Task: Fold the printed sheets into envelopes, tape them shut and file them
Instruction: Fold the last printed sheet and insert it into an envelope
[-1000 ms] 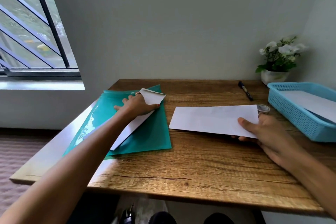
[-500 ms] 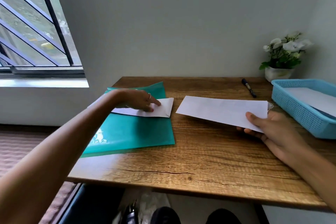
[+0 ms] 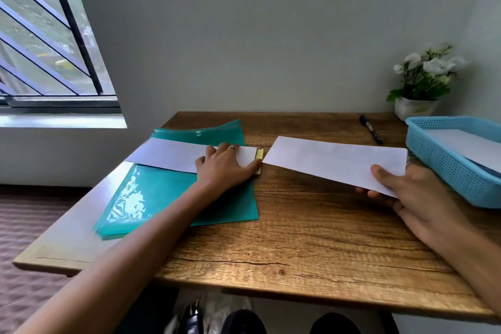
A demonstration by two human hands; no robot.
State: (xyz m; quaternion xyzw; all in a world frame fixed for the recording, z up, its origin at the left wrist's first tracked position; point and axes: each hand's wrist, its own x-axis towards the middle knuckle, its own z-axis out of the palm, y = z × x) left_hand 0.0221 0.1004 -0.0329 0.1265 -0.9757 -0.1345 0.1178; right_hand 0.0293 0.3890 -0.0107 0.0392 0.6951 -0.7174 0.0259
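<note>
A: Where was the folded envelope (image 3: 173, 156)?

B: Across the green folder (image 3: 173, 198), at 10 o'clock on the desk (image 3: 311, 225). The left hand (image 3: 225, 168) pressed it with fingers together.

A: And the second envelope (image 3: 333, 161)?

B: At 2 o'clock, pinched by the right hand (image 3: 406, 192). Filing well probably required opening the folder first.

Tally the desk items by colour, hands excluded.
White: 4, namely the envelope on the folder, the held envelope, the paper in the basket and the flower pot
Green: 1, the folder
Blue: 1, the basket
Dark: 1, the marker
Yellow: 1, the pad
Total: 8
</note>
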